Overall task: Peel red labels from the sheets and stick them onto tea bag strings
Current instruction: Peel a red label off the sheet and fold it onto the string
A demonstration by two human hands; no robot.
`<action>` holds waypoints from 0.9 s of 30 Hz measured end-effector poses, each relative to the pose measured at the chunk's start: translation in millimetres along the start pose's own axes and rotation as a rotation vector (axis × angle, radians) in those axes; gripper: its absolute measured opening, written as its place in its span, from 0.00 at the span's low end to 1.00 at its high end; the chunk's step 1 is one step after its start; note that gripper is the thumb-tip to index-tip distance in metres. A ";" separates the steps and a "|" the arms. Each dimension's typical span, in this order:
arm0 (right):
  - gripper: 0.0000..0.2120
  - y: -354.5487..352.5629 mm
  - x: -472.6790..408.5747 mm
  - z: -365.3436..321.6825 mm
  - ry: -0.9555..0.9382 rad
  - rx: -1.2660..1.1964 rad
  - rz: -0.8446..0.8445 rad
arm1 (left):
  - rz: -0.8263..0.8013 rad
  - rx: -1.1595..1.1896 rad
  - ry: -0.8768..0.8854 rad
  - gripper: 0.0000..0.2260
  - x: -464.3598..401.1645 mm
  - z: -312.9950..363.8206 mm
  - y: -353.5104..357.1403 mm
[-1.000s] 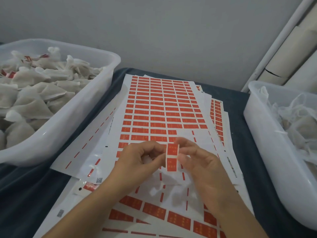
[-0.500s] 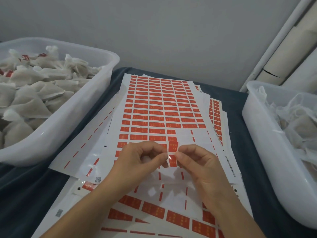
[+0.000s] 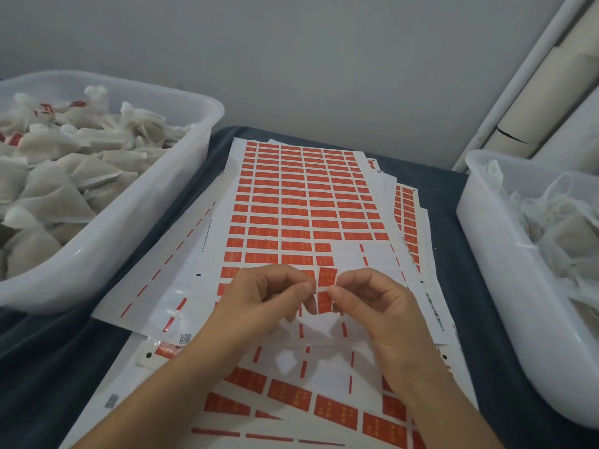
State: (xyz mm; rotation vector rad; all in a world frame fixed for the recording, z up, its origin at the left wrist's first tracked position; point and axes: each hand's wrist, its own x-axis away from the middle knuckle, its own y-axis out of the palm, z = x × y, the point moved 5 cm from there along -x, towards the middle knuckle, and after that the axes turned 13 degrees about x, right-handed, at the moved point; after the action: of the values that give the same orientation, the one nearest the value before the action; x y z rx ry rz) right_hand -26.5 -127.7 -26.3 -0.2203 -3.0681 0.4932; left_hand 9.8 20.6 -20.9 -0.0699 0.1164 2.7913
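Both hands meet over the near part of the top label sheet [image 3: 301, 202], which lies on a stack of similar sheets spread across a dark blue cloth [image 3: 48, 361]. The left hand [image 3: 259, 303] has its fingers curled, thumb and forefinger pinching the left edge of a red label [image 3: 325, 290] that stands upright between the two hands. The right hand [image 3: 379, 306] is curled the same way, its thumb and forefinger tip pinching the label's right edge at about mid-height — so the label is held off the sheet, long side vertical. Whether a string runs through the pinch is too fine to tell. The sheet's far rows are full of red labels; the near rows are mostly peeled, with only thin red strips left. A white tub [image 3: 136, 222] at the left holds a heap of tea bags [image 3: 64, 176], a few with red labels on them. A second white tub [image 3: 505, 270] at the right holds looser, tangled tea bags [image 3: 564, 228].
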 end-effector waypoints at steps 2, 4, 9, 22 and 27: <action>0.11 -0.6 -0.1 -1.1 -0.016 0.013 0.015 | -0.014 0.038 -0.005 0.09 0.9 2.1 0.7; 0.10 -1.3 0.5 -2.3 -0.035 0.031 0.025 | -0.036 -0.011 0.032 0.13 1.6 3.1 3.4; 0.08 -2.0 0.8 -5.1 -0.081 0.084 0.020 | -0.017 -0.158 0.119 0.06 -1.0 0.8 3.4; 0.06 -9.4 0.4 -12.6 -0.191 0.305 -0.028 | -0.139 -0.689 0.585 0.12 12.6 16.0 20.9; 0.15 -16.0 -0.2 -14.7 -0.195 0.373 -0.012 | -0.117 -0.733 0.637 0.10 13.6 10.6 16.7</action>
State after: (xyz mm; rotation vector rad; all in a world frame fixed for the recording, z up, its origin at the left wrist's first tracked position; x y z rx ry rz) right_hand -27.8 -138.2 -7.2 -0.1503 -3.0739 1.1299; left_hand -9.1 10.5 -10.0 -1.0859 -0.7282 2.4381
